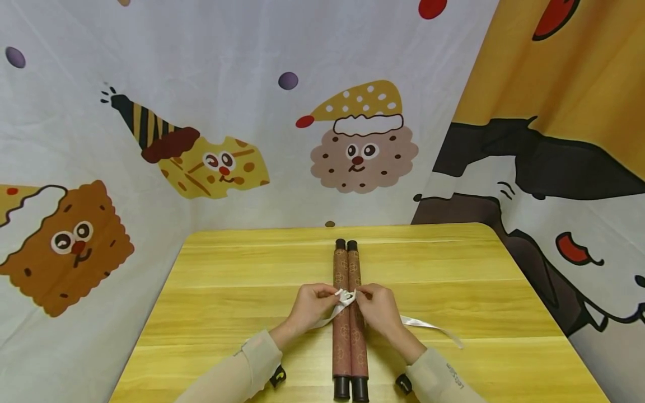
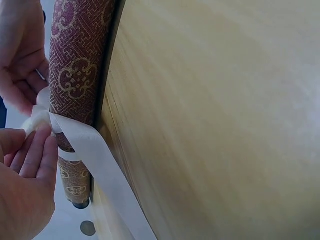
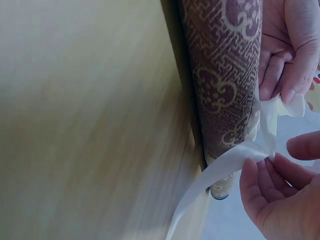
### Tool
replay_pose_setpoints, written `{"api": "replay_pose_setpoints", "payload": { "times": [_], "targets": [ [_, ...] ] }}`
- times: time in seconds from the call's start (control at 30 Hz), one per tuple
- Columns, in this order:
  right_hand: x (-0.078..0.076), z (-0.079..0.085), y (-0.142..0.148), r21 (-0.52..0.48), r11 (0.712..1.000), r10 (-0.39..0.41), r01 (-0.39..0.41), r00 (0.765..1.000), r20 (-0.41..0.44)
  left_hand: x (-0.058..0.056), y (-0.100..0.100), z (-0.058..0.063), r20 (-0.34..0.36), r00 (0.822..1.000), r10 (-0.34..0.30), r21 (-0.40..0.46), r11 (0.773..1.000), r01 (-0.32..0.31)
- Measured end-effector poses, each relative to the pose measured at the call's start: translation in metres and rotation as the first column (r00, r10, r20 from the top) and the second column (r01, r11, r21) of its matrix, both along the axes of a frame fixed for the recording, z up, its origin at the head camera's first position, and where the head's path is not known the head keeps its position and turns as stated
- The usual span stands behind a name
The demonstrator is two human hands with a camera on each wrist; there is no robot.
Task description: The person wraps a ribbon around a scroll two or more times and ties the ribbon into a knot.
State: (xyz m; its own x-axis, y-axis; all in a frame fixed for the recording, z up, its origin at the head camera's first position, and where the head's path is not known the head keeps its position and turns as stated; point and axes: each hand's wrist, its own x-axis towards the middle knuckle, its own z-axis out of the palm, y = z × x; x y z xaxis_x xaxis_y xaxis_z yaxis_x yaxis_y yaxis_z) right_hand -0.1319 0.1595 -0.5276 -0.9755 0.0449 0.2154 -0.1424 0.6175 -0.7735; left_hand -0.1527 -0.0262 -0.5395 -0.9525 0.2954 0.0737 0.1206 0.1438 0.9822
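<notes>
A rolled scroll (image 1: 341, 341) lies lengthwise on the table, its two rolls side by side. It has reddish-brown patterned fabric and black end knobs. A white ribbon (image 1: 346, 297) goes around it, with loops bunched on top about midway along. At the left of the bunch my left hand (image 1: 314, 307) pinches the ribbon between thumb and fingers. My right hand (image 1: 381, 310) holds ribbon at the right side with curled fingers. One ribbon tail (image 2: 112, 172) slants down past the left hand; another tail (image 1: 430, 326) trails onto the table at right. The fingers partly hide the knot.
The wood-grain table (image 1: 227, 263) has rounded far corners. A white cloth (image 1: 242, 50) with cartoon prints hangs behind and at the left, and a printed curtain (image 1: 579, 112) is at the right. Small black objects (image 1: 277, 376) show near both cuffs.
</notes>
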Motion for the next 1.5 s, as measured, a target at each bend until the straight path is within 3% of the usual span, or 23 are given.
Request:
{"api": "replay_pose_setpoints", "payload": {
  "times": [0.13, 0.37, 0.43, 0.6, 0.7, 0.9, 1.03, 1.1, 1.23, 1.37, 1.5],
  "targets": [
    [-0.001, -0.001, -0.002, -0.065, 0.997, -0.041, 0.042, 0.999, 0.002, 0.001, 0.000, -0.001, -0.026, 1.000, -0.001, 0.008, 1.000, 0.002],
    [-0.001, -0.002, -0.004, -0.127, 0.989, -0.074, 0.077, 0.997, 0.025, 0.016, -0.002, 0.029, -0.049, 0.998, -0.024, 0.007, 1.000, 0.025],
    [-0.001, -0.003, -0.004, -0.142, 0.987, -0.078, 0.081, 0.997, 0.029, 0.017, -0.002, 0.030, -0.053, 0.998, -0.025, 0.001, 1.000, 0.025],
    [-0.001, -0.004, -0.003, -0.168, 0.981, -0.091, 0.097, 0.995, 0.042, 0.019, -0.005, 0.028, -0.093, 0.995, -0.037, -0.029, 0.999, 0.034],
    [-0.001, -0.003, -0.004, -0.179, 0.979, -0.091, 0.095, 0.995, 0.035, 0.020, -0.006, 0.023, -0.152, 0.987, -0.059, -0.050, 0.997, 0.052],
    [0.000, -0.003, -0.005, -0.186, 0.980, -0.067, 0.071, 0.997, 0.028, 0.013, -0.004, -0.001, -0.318, 0.942, -0.110, -0.119, 0.990, 0.075],
    [0.001, -0.003, -0.007, -0.193, 0.980, -0.047, 0.052, 0.998, 0.032, 0.009, -0.003, -0.011, -0.361, 0.923, -0.134, -0.193, 0.979, 0.066],
    [0.001, -0.004, -0.007, -0.187, 0.981, -0.039, 0.044, 0.999, 0.028, 0.009, 0.000, -0.010, -0.378, 0.916, -0.133, -0.222, 0.974, 0.050],
    [0.001, -0.005, -0.006, -0.180, 0.983, -0.038, 0.041, 0.999, 0.019, 0.008, 0.010, -0.004, -0.409, 0.909, -0.077, -0.305, 0.951, -0.056],
    [0.001, -0.004, -0.007, -0.185, 0.982, -0.042, 0.044, 0.999, 0.018, 0.006, 0.020, 0.002, -0.408, 0.913, -0.002, -0.364, 0.917, -0.161],
    [0.001, -0.002, -0.008, -0.189, 0.981, -0.037, 0.040, 0.999, 0.022, 0.005, 0.024, 0.005, -0.376, 0.926, 0.036, -0.388, 0.902, -0.192]
  ]
}}
